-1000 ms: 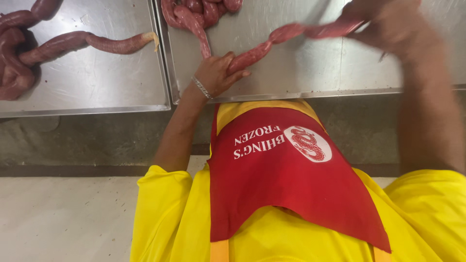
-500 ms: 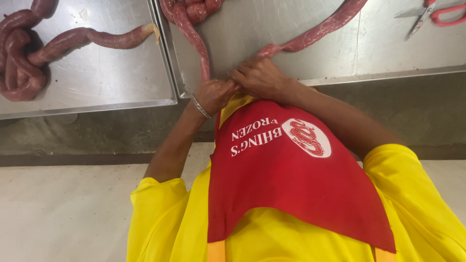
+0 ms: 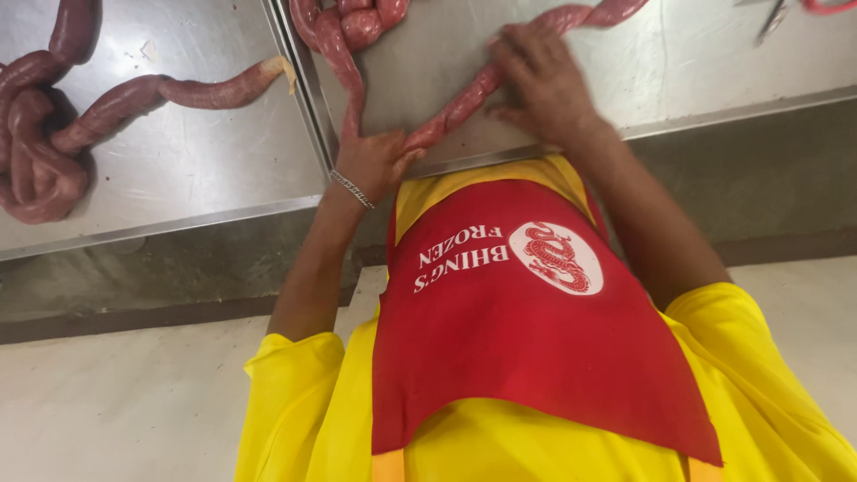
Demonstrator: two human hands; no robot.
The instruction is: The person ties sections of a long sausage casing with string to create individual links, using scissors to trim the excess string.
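1. Left hand [image 3: 375,161] at the near edge of the bench [image 3: 678,62], fingers pinching the sausage rope [image 3: 455,107] to anchor it.
2. Right hand [image 3: 540,80] presses flat on the rope farther along, fingers together, steadying it.
3. Another coil [image 3: 54,152] lies left.

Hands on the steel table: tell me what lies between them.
In the head view, a twisted stretch of reddish sausage runs from the left hand to the right hand.
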